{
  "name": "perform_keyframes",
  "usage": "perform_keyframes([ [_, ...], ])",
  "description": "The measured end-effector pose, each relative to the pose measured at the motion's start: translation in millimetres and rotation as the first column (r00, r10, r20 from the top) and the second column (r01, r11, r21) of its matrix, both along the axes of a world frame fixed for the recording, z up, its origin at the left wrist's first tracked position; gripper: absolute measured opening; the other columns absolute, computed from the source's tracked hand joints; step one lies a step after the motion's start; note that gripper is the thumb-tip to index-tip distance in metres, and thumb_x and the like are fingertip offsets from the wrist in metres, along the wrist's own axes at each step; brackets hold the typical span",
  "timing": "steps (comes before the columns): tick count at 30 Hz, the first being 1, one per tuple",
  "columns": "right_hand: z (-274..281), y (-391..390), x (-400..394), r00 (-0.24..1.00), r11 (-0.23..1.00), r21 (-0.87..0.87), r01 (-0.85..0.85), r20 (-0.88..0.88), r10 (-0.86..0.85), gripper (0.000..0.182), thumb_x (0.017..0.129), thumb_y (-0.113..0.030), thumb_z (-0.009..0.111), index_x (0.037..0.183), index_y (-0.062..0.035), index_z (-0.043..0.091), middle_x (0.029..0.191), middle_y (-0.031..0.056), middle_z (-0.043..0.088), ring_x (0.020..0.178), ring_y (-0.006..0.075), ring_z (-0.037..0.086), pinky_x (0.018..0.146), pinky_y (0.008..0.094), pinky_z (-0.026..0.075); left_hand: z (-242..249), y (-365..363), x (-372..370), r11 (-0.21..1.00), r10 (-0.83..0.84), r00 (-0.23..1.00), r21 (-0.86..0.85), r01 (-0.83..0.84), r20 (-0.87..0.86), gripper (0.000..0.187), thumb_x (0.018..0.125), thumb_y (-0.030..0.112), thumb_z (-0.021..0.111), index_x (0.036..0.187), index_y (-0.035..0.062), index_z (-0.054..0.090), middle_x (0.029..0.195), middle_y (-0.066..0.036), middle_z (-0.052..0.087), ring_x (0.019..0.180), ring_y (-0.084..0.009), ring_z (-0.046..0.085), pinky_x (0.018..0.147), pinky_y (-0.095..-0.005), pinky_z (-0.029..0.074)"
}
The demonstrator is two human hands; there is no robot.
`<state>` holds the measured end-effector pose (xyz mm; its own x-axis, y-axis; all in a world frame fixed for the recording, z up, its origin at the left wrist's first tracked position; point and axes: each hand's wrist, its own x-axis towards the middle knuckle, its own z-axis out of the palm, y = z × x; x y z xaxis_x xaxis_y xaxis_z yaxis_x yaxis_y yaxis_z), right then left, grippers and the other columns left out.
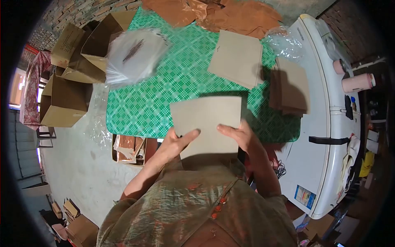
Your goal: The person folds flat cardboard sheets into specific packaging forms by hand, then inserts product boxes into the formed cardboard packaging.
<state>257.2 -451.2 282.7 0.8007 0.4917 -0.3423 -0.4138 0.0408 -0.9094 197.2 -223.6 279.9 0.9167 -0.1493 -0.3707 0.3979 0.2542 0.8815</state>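
Note:
Both hands hold a beige sheet or thin stack of sheets point(207, 117) over the near edge of the green checked table point(181, 70). My left hand point(178, 142) grips its left side, thumb on top and fingers underneath. On the right side, my right hand point(238, 133) has its thumb on top, with the other fingers mostly hidden. Beyond them lies a stack of beige sheets point(236, 57), and another beige stack point(290, 86) sits at the table's right edge. A fanned pile of clear plastic sleeves point(138, 55) is at the back left.
Open cardboard boxes point(68, 101) stand left of the table. Brown sheets point(218, 18) cover the far edge, near crumpled clear plastic point(284, 41). A white fridge-like appliance point(317, 123) lies along the right. Below the table's left front is a box of wrapped brown pieces point(129, 148).

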Motion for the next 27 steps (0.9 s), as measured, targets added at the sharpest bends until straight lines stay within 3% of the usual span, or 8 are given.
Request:
perform_keyframes([
  [2,-8.9,7.9,3.5,0.993,0.995,-0.005,0.097,0.063,-0.097,0.028,0.096,-0.015,0.062,0.117,0.0033,0.062,0.106,0.0033,0.067,0.097,0.0114,0.061,0.084,0.0284,0.050,20.5,0.1,18.1,0.966,-0.039,0.999,0.254,0.047,-0.036,0.024,0.095,0.016,0.063,0.113,-0.0002,0.066,0.096,-0.005,0.069,0.082,-0.0112,0.062,0.073,-0.0287,0.051],
  [5,-16.2,30.4,10.6,0.964,0.972,0.000,0.235,0.130,-0.233,0.033,0.098,-0.019,0.060,0.122,0.0040,0.057,0.111,0.0080,0.066,0.101,0.0153,0.060,0.090,0.0323,0.048,0.6,-17.1,39.2,0.961,0.148,0.989,0.233,-0.148,0.015,0.022,0.096,0.016,0.059,0.103,-0.0036,0.067,0.086,-0.004,0.067,0.073,-0.0110,0.060,0.064,-0.0280,0.048],
  [8,-15.3,45.3,10.5,0.875,0.949,-0.142,0.283,0.444,-0.195,0.048,0.099,-0.021,0.058,0.138,0.0025,0.043,0.121,0.0152,0.061,0.109,0.0232,0.058,0.096,0.0368,0.046,-10.6,-19.6,47.0,0.960,0.225,0.974,0.179,-0.217,-0.028,0.023,0.096,0.016,0.059,0.103,-0.0046,0.067,0.089,-0.006,0.068,0.076,-0.0127,0.061,0.066,-0.0284,0.049],
  [15,13.1,77.3,-7.4,0.699,0.871,-0.382,0.310,0.712,0.063,0.094,0.093,-0.028,0.065,0.152,0.0070,0.000,0.150,0.0355,0.021,0.139,0.0463,0.028,0.113,0.0492,0.028,-27.0,-17.3,44.9,0.961,0.278,0.951,0.036,-0.276,-0.132,0.021,0.097,0.010,0.056,0.108,-0.0045,0.065,0.097,-0.008,0.068,0.082,-0.0152,0.062,0.072,-0.0312,0.051],
  [20,7.3,94.8,-9.9,0.565,0.811,-0.496,0.309,0.782,0.263,0.090,0.087,-0.021,0.064,0.149,0.0117,0.008,0.145,0.0378,0.025,0.131,0.0523,0.032,0.111,0.0551,0.027,-44.2,-11.8,37.3,0.942,0.293,0.948,-0.135,-0.309,-0.124,0.030,0.099,0.015,0.057,0.121,-0.0050,0.059,0.110,-0.010,0.066,0.094,-0.0170,0.063,0.081,-0.0315,0.052],
  [21,6.6,93.1,-9.4,0.579,0.802,-0.519,0.297,0.765,0.281,0.090,0.086,-0.018,0.064,0.149,0.0117,0.008,0.145,0.0376,0.025,0.131,0.0520,0.033,0.111,0.0551,0.027,-46.4,-11.8,35.5,0.938,0.315,0.946,-0.130,-0.322,-0.077,0.032,0.099,0.028,0.057,0.108,-0.0031,0.061,0.089,-0.002,0.060,0.076,-0.0094,0.052,0.065,-0.0282,0.044],
  [24,8.7,93.3,-9.4,0.611,0.753,-0.600,0.269,0.711,0.348,0.088,0.082,-0.011,0.061,0.149,0.0109,0.008,0.143,0.0369,0.027,0.128,0.0512,0.036,0.110,0.0556,0.028,-22.6,-12.4,35.3,0.901,0.310,0.948,-0.297,-0.317,-0.072,0.048,0.100,0.038,0.055,0.122,-0.0046,0.056,0.103,-0.005,0.060,0.086,-0.0118,0.053,0.073,-0.0295,0.046],
  [27,8.9,98.5,-7.2,0.632,0.678,-0.686,0.265,0.654,0.415,0.088,0.082,-0.009,0.062,0.149,0.0094,0.008,0.143,0.0367,0.027,0.127,0.0517,0.037,0.109,0.0568,0.028,-25.3,-4.8,37.5,0.974,0.111,0.987,-0.208,-0.085,0.116,0.073,0.094,0.055,0.059,0.136,-0.0044,0.047,0.127,-0.013,0.057,0.114,-0.0202,0.054,0.099,-0.0339,0.043],
])
